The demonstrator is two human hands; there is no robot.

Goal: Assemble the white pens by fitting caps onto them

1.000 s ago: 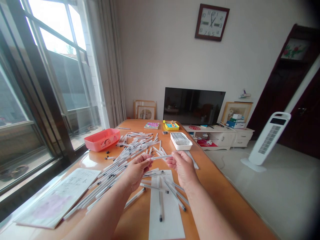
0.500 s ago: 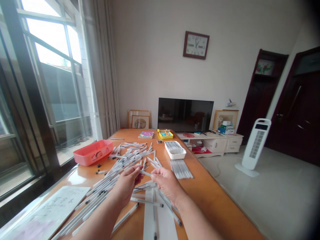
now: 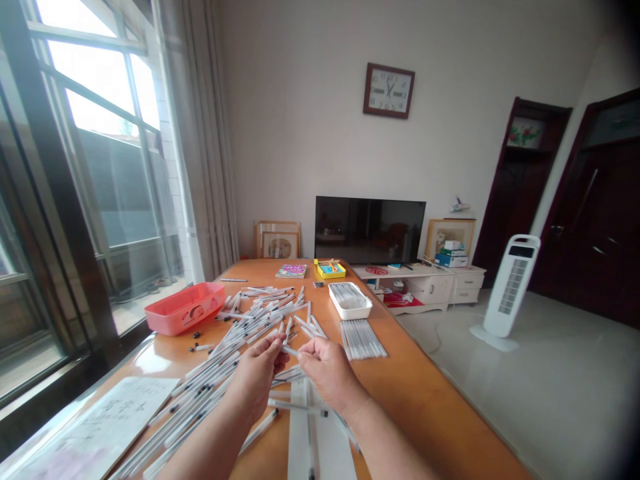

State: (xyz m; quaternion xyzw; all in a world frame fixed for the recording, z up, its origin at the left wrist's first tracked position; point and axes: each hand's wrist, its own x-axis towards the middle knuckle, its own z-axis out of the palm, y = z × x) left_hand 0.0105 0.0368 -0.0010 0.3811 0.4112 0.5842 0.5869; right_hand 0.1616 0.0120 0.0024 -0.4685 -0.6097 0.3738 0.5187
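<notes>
Between my two hands, over the middle of the table, is a pale, thin pen barrel [image 3: 291, 351]. My left hand [image 3: 263, 367] pinches its left end, and my right hand [image 3: 325, 370] grips the other end with thumb and fingers. Many translucent white pens with dark tips [image 3: 250, 327] lie scattered under and to the left of my hands. A sheet of white paper [image 3: 323, 447] lies below my wrists with a few pens across it. Right of my hands, clear refill tubes [image 3: 363, 339] are laid in a neat row.
A white tray [image 3: 353, 313] with more thin tubes stands beyond that row. At the left are a red plastic basket [image 3: 175, 319], small black caps [image 3: 195, 341] and a notebook [image 3: 110, 420]. A yellow box [image 3: 331, 272] and a colourful booklet [image 3: 291, 271] sit at the far end.
Both hands have shifted very slightly to the left, still holding the pen barrel between them. The view has turned a little; the things on the table look unmoved.
</notes>
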